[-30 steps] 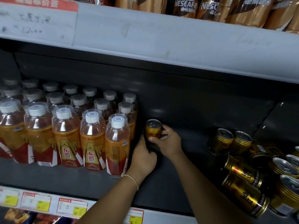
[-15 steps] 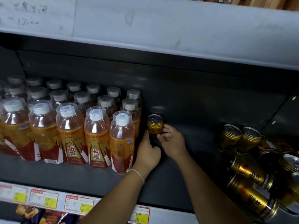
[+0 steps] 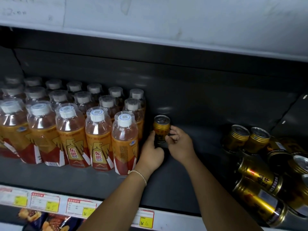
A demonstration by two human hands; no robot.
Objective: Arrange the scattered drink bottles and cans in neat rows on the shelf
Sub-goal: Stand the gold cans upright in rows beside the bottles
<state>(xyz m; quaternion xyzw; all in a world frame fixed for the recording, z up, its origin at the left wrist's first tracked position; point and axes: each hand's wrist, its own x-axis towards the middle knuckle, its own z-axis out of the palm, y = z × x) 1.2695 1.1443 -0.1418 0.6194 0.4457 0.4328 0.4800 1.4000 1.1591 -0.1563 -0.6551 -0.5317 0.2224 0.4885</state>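
A gold can (image 3: 161, 127) stands upright on the dark shelf (image 3: 200, 164), just right of the rows of orange bottles (image 3: 98, 139). My left hand (image 3: 151, 152) wraps its fingers round the can's lower left side. My right hand (image 3: 179, 144) pinches the can's right side with thumb and curled fingers. At the right, a heap of gold cans (image 3: 260, 180) lies scattered, most on their sides, and two cans (image 3: 246, 139) stand close together at the back of that heap.
The upper shelf's white front (image 3: 166, 22) overhangs the space. Price tags (image 3: 80, 208) line the shelf's front edge, with snack packs (image 3: 41, 220) below. Bare shelf floor lies between the held can and the heap of cans.
Both hands have stayed on the upright can beside the bottles, shifting their grip a little. The view has tilted downward and moved closer.
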